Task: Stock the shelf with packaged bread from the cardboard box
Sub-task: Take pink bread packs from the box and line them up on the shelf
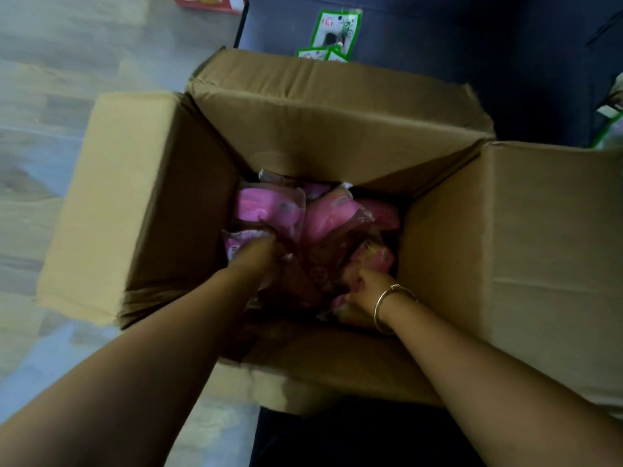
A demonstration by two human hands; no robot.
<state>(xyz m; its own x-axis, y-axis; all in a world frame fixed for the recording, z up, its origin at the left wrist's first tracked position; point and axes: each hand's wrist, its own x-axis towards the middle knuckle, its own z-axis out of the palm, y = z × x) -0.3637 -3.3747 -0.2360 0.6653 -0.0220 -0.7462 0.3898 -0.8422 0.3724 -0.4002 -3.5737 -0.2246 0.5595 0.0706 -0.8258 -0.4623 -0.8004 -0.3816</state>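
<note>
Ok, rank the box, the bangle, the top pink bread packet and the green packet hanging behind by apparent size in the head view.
1. Box, by far the largest.
2. Pink bread packet and green packet: these look alike, and the green one is farther away, so no ranking between them.
3. Bangle, smallest.

Both forearms are bare from the near edge of the view to the wrists; no sleeve shows on either. The left hand [259, 256] wears nothing visible: no ring, watch or band. The right hand [365, 286] has a thin, round, gold-coloured bangle [387, 303] sitting loosely around the wrist, plain and smooth, without stones or markings that can be made out. Fingers are blurred; nails cannot be judged.
</note>
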